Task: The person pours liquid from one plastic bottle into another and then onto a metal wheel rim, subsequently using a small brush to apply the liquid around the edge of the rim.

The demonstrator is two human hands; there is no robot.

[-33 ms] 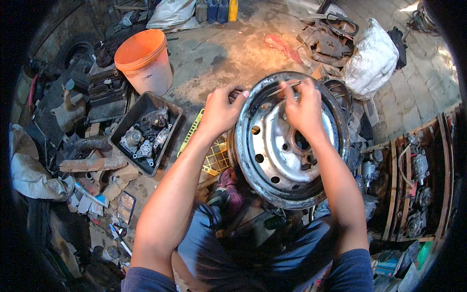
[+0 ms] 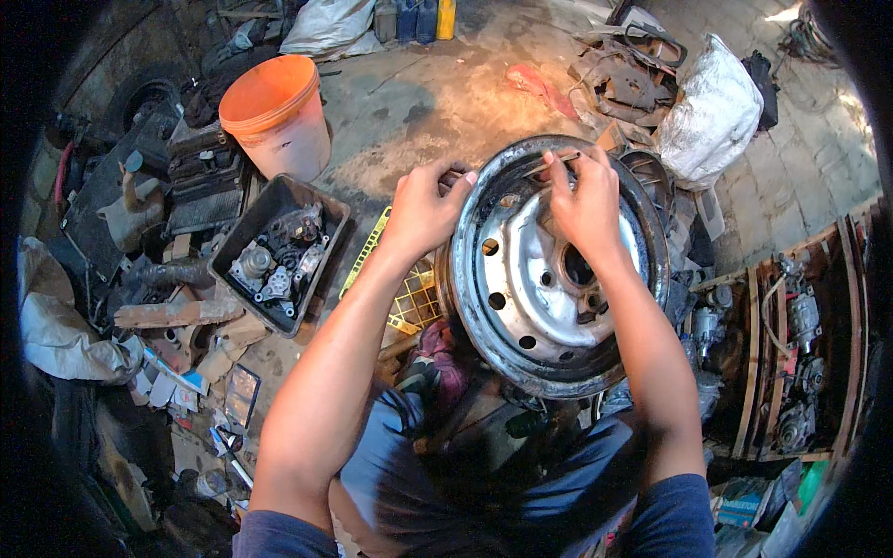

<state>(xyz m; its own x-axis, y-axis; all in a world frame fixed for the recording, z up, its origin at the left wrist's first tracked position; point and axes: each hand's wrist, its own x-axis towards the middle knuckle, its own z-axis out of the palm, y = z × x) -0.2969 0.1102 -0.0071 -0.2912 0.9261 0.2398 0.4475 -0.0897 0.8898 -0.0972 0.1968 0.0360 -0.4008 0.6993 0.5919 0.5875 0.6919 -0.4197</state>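
A steel car wheel with a worn dark rim and a silvery dished centre with round holes stands tilted in front of me. My left hand has its fingers curled round the upper left of the rim. My right hand is over the upper part of the wheel, fingers closed on a thin stick-like tool that lies near the inner lip of the rim. Yellow plastic crating shows behind the wheel's left side, and a pink cloth below it.
An orange bucket stands at back left, beside a metal tray of engine parts. A white sack and scrap parts sit at right, with wooden shelving of metal components at lower right. Several jerrycans stand at the back.
My right hand has shifted slightly to the right along the top of the wheel. My left hand and the wheel look the same.
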